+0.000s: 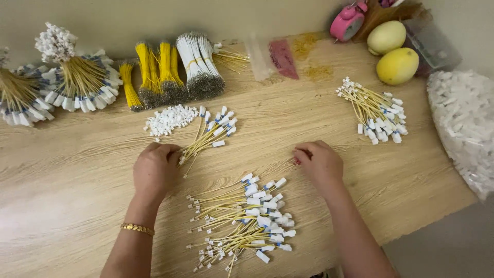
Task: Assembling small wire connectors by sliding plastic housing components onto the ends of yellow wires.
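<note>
My left hand (155, 169) rests knuckles-up on the wooden table (67, 170), its fingers closed on the near ends of a small fan of yellow wires with white and blue connectors (212, 132). My right hand (320, 162) lies to the right with its fingers curled; its fingertips pinch a thin yellow wire (280, 166) against the table. Between my forearms lies a larger heap of yellow wires with white connectors (246, 220). A little pile of loose white connectors (169, 119) sits just beyond my left hand.
Bundles of yellow and white wires (175, 69) and round bunches with connectors (77, 77) line the back. Another wire pile (378, 109) lies at right, near two yellow fruits (392, 51), a pink clock (349, 21) and a bag of white parts (463, 123).
</note>
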